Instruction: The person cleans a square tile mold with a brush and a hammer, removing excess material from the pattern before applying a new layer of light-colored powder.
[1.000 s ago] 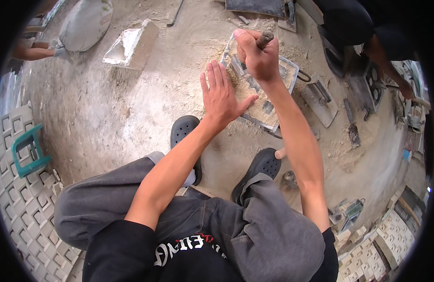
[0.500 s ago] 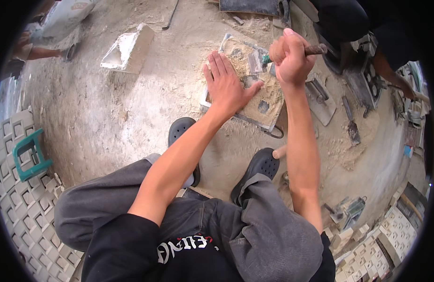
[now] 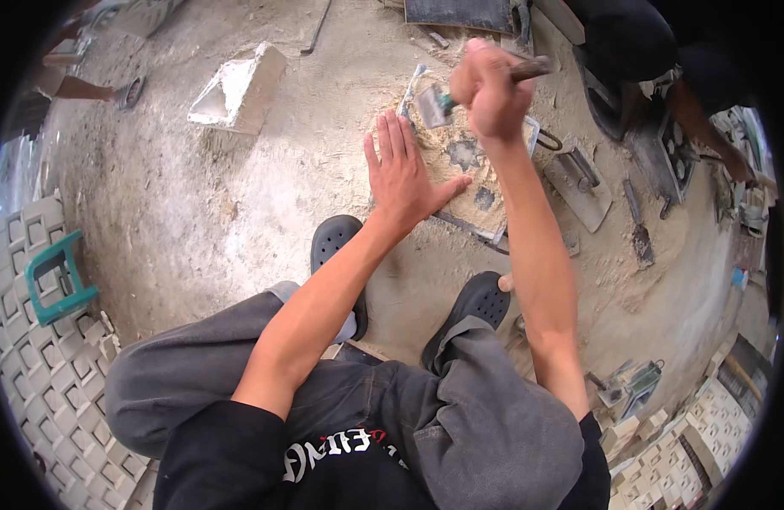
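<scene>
A square metal mould lies on the floor before me, covered in pale sandy powder, with dark patches of its surface showing through. My left hand rests flat along its left side, palm down, fingers stretched and thumb spread over the powder. Above the mould's far part, my right hand is closed round the wooden handle of a scraper. Its flat grey blade, joined by a green neck, points left near the mould's far left corner. Whether the blade touches the powder, I cannot tell.
A white block lies at the far left. Right of the mould are a rectangular float and another scraper. A green stool stands left among stacked pale blocks. Another person's arm shows far right.
My right hand has moved left and slightly away from me, carrying the scraper blade from the mould's middle toward its far left corner. My left hand stays flat there. The mould appears slightly turned.
</scene>
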Available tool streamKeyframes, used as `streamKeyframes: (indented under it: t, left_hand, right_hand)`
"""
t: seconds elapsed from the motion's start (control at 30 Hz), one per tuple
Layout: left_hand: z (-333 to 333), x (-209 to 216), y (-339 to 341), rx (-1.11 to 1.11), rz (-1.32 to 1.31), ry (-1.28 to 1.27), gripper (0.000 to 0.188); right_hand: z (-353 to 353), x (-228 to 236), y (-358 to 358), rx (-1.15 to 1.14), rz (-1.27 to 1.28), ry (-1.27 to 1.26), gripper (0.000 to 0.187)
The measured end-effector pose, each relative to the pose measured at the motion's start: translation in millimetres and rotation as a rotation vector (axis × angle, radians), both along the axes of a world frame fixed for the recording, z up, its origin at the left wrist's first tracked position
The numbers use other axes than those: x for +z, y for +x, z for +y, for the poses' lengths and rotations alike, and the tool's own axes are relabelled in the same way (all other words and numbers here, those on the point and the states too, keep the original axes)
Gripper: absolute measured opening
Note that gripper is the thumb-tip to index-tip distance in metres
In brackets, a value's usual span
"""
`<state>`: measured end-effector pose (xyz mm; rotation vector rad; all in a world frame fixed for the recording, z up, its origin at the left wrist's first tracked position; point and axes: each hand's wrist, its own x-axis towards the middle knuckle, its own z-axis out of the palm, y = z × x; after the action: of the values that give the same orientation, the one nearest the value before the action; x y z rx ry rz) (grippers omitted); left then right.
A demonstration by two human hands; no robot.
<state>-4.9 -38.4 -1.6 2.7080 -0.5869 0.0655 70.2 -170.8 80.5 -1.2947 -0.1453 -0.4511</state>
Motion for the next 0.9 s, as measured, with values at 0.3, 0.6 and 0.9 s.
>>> streamKeyframes:
  t: [0.3, 0.6, 0.9]
  left_hand:
    - [-7, -2, -20, -0.334, 0.054, 0.106, 0.112]
    - [12, 1, 40, -0.298, -0.019, 0.081, 0.127]
    - [-2, -3, 12, -0.035, -0.041, 0.005, 0.122]
  right_hand:
    - [-45, 29, -24, -0.077, 0.008, 0.195, 0.048]
    - [-40, 7, -37, -0.231, 0.114, 0.183, 0.047]
    - [-6, 5, -10, -0.151, 0.176, 0.075, 0.048]
